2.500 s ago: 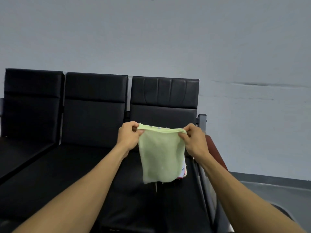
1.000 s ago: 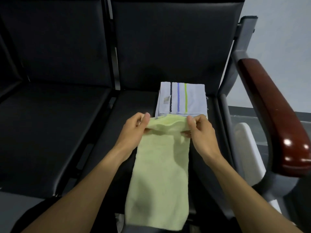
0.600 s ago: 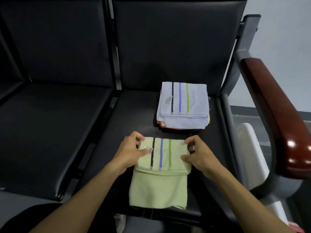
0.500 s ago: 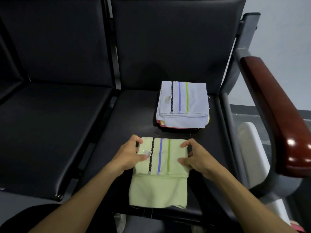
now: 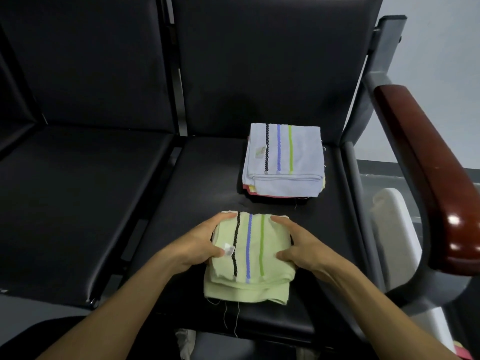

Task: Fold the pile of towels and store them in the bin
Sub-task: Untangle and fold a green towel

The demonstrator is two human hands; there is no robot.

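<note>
A light green towel (image 5: 250, 258) with black, blue and green stripes lies folded into a thick square near the front of the black seat (image 5: 202, 183). My left hand (image 5: 200, 245) grips its left side, thumb on top beside a small label. My right hand (image 5: 298, 245) grips its right side the same way. Behind it, toward the backrest, sits a stack of folded towels (image 5: 283, 165) topped by a pale blue one with the same stripes; red and yellow edges show underneath. A white bin (image 5: 394, 245) stands on the floor to the right, partly hidden by the chair frame.
The seat belongs to a row of black chairs; another seat (image 5: 72, 198) lies to the left. A dark red wooden armrest (image 5: 436, 178) on a grey metal frame rises on the right, between the seat and the bin. A grey wall is behind.
The green towel was held up, laid down on the seat, then folded over again toward me into a smaller, thicker square. Both hands now clasp its sides.
</note>
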